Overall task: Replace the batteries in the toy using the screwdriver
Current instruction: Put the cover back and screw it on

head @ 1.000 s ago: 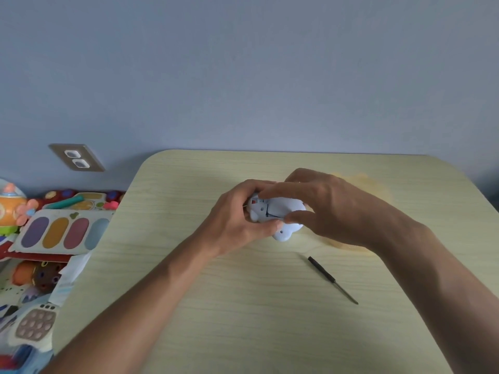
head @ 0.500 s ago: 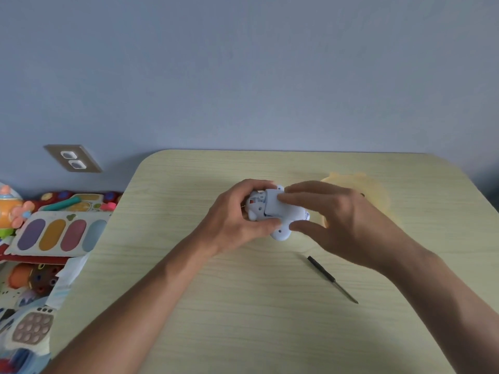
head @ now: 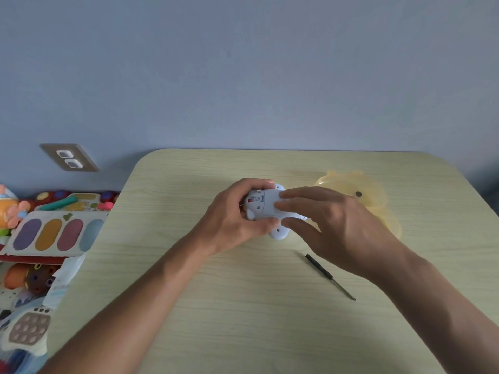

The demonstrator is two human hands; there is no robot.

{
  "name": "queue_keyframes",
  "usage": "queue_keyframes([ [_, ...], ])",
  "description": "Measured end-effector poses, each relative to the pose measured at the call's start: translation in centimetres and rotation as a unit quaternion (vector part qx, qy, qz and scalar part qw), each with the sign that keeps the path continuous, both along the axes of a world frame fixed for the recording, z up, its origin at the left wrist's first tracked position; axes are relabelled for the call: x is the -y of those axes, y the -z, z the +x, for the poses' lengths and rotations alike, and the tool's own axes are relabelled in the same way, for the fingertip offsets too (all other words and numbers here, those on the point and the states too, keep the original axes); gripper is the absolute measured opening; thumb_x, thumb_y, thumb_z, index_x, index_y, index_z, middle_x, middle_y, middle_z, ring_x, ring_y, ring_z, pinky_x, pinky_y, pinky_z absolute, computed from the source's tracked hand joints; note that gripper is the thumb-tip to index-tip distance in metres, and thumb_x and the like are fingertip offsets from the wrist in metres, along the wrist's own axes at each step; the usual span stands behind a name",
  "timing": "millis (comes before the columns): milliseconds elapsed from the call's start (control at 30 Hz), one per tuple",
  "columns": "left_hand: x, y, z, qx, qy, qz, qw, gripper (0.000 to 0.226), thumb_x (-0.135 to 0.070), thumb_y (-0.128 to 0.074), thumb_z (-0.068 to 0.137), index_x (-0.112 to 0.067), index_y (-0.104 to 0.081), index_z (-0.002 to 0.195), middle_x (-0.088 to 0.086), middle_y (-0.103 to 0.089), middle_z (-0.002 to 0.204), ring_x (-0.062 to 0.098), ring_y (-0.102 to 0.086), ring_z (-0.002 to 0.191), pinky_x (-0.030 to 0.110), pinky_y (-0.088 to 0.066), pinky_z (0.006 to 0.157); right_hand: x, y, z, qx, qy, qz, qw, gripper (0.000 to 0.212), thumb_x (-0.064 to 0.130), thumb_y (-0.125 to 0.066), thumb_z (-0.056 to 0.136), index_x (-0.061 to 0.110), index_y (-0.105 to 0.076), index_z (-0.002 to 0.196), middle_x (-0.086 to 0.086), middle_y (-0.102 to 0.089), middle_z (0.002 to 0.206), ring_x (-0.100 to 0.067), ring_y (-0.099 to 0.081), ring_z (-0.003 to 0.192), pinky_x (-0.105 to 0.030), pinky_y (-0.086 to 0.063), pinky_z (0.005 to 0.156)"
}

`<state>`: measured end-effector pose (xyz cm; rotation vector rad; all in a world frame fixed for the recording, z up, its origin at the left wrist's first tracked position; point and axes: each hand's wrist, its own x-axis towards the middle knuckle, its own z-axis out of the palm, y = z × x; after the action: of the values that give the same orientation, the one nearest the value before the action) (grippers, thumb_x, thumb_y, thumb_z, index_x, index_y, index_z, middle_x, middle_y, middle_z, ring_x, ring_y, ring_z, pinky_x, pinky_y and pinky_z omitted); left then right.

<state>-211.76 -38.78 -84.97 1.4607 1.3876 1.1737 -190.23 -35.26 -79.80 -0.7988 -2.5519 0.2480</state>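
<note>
On the pale wooden table (head: 270, 333), towards its far edge, the left hand (head: 232, 225) grips the small light-blue plastic toy (head: 266, 209) while the right hand (head: 340, 228) presses fingers on its battery cover. The cover looks to be going on or off; next likely needs the thin black screwdriver (head: 329, 276), lying untouched nearer the right edge.

Single view only, worn on the head, aimed forward and down across the table (head: 205, 287) toward the wall (head: 243, 76). Set close over both forearms, wide-angled, with the floor clutter (head: 51, 233) caught at the left edge.
</note>
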Motion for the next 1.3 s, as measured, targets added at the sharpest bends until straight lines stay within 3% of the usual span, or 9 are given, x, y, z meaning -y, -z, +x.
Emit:
queue_keyframes([
  [167,0.0,0.0,-0.1,-0.005,0.000,-0.004,1.000,0.066,-0.035,-0.086,0.068,-0.025,-0.065,0.130,-0.009,-0.067,0.133,0.017,-0.071,0.112,0.045,-0.063,0.091,0.2,-0.6,0.2,0.008,-0.008,-0.024,1.000,0.020,0.025,-0.064,0.093,0.019,-0.072,0.110,0.003,-0.073,0.113,-0.018,-0.071,0.096,-0.040,-0.059,0.068],
  [267,0.0,0.1,0.0,-0.012,-0.007,-0.006,1.000,0.067,-0.039,-0.086,0.066,-0.028,-0.066,0.128,-0.011,-0.067,0.132,0.016,-0.071,0.111,0.046,-0.062,0.090,0.5,-1.0,1.6,0.001,0.031,-0.075,0.997,0.028,0.028,-0.077,0.083,0.025,-0.074,0.111,0.013,-0.070,0.110,0.008,-0.060,0.082,-0.019,-0.051,0.072],
  [400,-0.1,0.1,0.0,-0.022,-0.011,-0.007,1.000,0.067,-0.042,-0.086,0.064,-0.030,-0.066,0.127,-0.014,-0.068,0.132,0.014,-0.070,0.112,0.044,-0.061,0.093,1.6,-1.7,3.1,0.048,0.120,-0.158,0.979,0.014,0.038,-0.082,0.075,0.030,-0.072,0.078,0.018,-0.063,0.069,-0.002,-0.060,0.065,-0.022,-0.050,0.061],
  [500,0.1,0.0,0.1,-0.027,-0.010,0.000,1.000,0.069,-0.044,-0.084,0.064,-0.029,-0.066,0.128,-0.016,-0.067,0.133,0.011,-0.069,0.114,0.039,-0.060,0.095,2.2,-1.5,3.1,0.134,0.147,-0.195,0.961,0.021,0.046,-0.080,0.075,0.028,-0.073,0.082,0.012,-0.071,0.079,-0.004,-0.063,0.074,-0.026,-0.053,0.070],
  [633,0.2,0.0,0.1,-0.037,-0.011,0.006,0.999,0.069,-0.046,-0.084,0.065,-0.029,-0.065,0.130,-0.017,-0.066,0.135,0.009,-0.067,0.118,0.038,-0.059,0.097,3.0,-0.6,2.6,0.213,0.165,-0.154,0.951,0.033,0.055,-0.072,0.079,0.025,-0.072,0.092,0.007,-0.072,0.092,-0.017,-0.067,0.088,-0.035,-0.055,0.076],
  [933,0.3,-0.1,0.1,-0.036,-0.013,0.005,0.999,0.068,-0.044,-0.084,0.066,-0.028,-0.065,0.130,-0.017,-0.066,0.135,0.009,-0.067,0.119,0.041,-0.059,0.098,3.0,0.5,2.2,0.200,0.163,-0.136,0.957,0.019,0.036,-0.060,0.086,0.020,-0.070,0.084,0.004,-0.070,0.083,-0.021,-0.066,0.079,-0.038,-0.056,0.070],
  [1067,0.3,-0.1,0.2,-0.022,-0.019,-0.010,1.000,0.068,-0.042,-0.085,0.063,-0.031,-0.066,0.127,-0.018,-0.068,0.130,0.010,-0.070,0.111,0.043,-0.062,0.091,2.0,-2.6,2.2,0.049,0.154,-0.259,0.952,0.007,0.027,-0.068,0.082,0.026,-0.069,0.075,0.014,-0.069,0.066,-0.005,-0.064,0.059,-0.026,-0.055,0.058],
  [1167,0.4,-0.2,0.3,-0.024,-0.025,-0.016,0.999,0.070,-0.045,-0.081,0.059,-0.033,-0.066,0.126,-0.019,-0.068,0.126,0.008,-0.071,0.109,0.035,-0.063,0.087,0.7,-5.1,1.0,-0.139,0.117,-0.348,0.920,0.006,0.012,-0.064,0.088,0.014,-0.067,0.083,0.002,-0.076,0.070,-0.017,-0.065,0.050,-0.028,-0.053,0.046],
  [1300,0.4,-0.4,0.3,-0.025,-0.017,-0.011,0.999,0.066,-0.046,-0.080,0.060,-0.036,-0.066,0.124,-0.023,-0.068,0.121,0.001,-0.069,0.106,0.021,-0.058,0.080,-1.1,-5.3,-1.7,-0.273,0.062,-0.377,0.883,0.014,0.004,-0.059,0.095,0.006,-0.069,0.104,-0.010,-0.076,0.083,-0.026,-0.071,0.062,-0.036,-0.062,0.064],
])
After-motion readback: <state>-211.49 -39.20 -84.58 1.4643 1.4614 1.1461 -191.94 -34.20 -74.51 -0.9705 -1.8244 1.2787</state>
